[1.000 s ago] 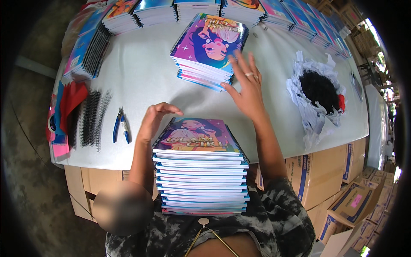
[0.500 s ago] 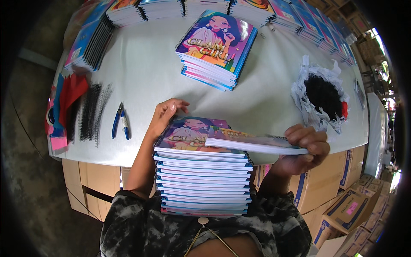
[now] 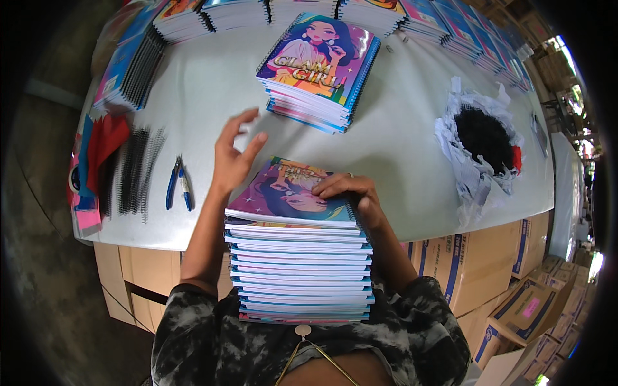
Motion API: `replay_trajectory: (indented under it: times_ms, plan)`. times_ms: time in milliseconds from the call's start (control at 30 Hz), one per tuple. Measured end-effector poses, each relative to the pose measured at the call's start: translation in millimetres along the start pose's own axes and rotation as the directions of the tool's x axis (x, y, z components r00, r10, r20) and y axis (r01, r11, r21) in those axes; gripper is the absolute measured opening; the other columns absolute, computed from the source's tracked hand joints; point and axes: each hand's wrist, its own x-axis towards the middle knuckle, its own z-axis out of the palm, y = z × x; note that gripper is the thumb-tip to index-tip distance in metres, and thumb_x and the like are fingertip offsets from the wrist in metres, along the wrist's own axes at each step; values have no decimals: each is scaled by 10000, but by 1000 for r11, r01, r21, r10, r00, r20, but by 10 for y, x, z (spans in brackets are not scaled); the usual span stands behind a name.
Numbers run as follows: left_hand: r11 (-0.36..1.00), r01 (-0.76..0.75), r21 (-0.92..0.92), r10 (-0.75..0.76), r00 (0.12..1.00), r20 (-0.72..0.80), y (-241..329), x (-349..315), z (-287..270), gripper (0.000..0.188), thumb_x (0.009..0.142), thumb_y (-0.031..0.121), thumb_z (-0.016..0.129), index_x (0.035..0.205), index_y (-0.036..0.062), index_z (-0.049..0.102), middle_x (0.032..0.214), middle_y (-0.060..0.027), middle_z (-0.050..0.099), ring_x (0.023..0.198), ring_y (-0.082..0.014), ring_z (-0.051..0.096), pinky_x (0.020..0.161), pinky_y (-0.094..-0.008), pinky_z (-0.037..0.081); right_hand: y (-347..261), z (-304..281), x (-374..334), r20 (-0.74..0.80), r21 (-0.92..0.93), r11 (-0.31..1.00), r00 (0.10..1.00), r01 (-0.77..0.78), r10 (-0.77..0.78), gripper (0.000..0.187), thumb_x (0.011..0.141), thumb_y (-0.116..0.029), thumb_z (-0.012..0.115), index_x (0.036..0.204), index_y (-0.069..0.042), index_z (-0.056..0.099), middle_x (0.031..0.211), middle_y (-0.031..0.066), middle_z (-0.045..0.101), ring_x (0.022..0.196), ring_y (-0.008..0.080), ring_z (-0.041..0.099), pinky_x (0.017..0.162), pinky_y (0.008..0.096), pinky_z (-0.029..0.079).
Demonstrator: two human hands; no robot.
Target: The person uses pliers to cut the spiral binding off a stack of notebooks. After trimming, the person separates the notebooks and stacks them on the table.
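A tall stack of spiral notebooks rises in front of me, pale page edges facing my body. The top spiral notebook has a purple cover with a drawn girl; its picture is upside down to me and its black coil lies on the right. My right hand lies over that notebook's right edge, fingers stretched flat on the cover, not gripping. Above the stack's left side, my left hand is raised, fingers apart and holding nothing. Farther off stands a shorter pile of similar notebooks, its top picture upright.
Blue-handled pliers and loose black coils lie on the pale table at left. At right, crumpled white wrapping surrounds a black tangled heap. More notebook piles line the far edge; cardboard boxes stand below.
The notebook held tilted in my right hand now lies on top of the stack, and that hand has moved left onto it. My left hand has lifted off the stack with fingers spreading.
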Motion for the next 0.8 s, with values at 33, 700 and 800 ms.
replay_trajectory:
  times_ms: [33, 700, 800]
  plan:
    - [970, -169, 172, 176, 984, -22, 112, 146, -10, 469, 813, 203, 657, 1241, 66, 524, 1181, -93, 568, 1108, -234, 510, 954, -353, 378, 76, -32, -47, -33, -3, 999, 998, -51, 51, 685, 809, -609, 496, 910, 44, 676, 959, 194, 659, 990, 288, 600, 931, 392, 410]
    - [823, -554, -126, 567, 816, 115, 1267, 28, -818, 214, 671, 51, 722, 850, -43, 654, 779, -175, 664, 705, -246, 646, 649, -315, 512, 345, -171, -173, -191, 104, 981, 965, -162, 179, 500, 772, -431, 608, 1025, -3, 550, 1004, 134, 573, 1027, 232, 529, 949, 351, 363]
    - [877, -106, -468, 319, 858, 402, 877, -51, -734, 378, 596, 189, 826, 849, -23, 641, 763, -156, 662, 722, -240, 660, 669, -313, 520, 248, 60, -60, -431, -36, 997, 899, 65, -74, 712, 715, -552, 642, 1158, -19, 482, 1097, 143, 504, 1115, 243, 477, 977, 382, 327]
